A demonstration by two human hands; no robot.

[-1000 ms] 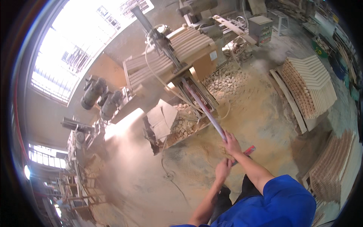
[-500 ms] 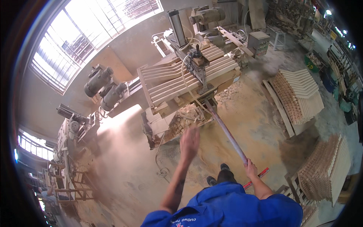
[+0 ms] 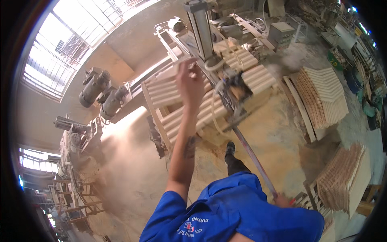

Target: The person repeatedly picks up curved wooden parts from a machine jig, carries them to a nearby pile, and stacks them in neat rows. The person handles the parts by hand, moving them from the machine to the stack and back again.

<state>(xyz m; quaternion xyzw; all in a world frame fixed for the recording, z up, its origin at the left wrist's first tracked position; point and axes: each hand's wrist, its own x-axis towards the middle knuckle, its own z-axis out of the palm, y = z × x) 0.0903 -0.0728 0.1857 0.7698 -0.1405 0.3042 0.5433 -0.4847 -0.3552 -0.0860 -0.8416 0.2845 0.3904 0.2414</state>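
Note:
My left hand point(image 3: 191, 86) is raised over a machine table, in front of a row of pale wooden slats point(image 3: 219, 107) laid side by side. Motion smears its bent fingers, and I cannot tell whether it touches a slat. Low on the right, my right hand point(image 3: 284, 201) is wrapped round the end of a long metal bar point(image 3: 256, 158), beside a small bit of red. The bar runs up to a clamp-like metal mechanism point(image 3: 236, 97) standing over the slats. An upright cylinder point(image 3: 200, 34) with hoses rises behind that mechanism.
Two stacks of angled wooden pieces, a farther stack point(image 3: 322, 97) and a nearer stack point(image 3: 342, 177), stand on the right. Electric motors point(image 3: 94, 88) line the wall side at left. A grey box point(image 3: 281, 34) stands at the back. Sawdust covers the floor point(image 3: 133, 177).
My left hand has moved up and forward from above the floor to over the slats. My body has come nearer the machine, and the right hand, still on the bar, appears lower in view.

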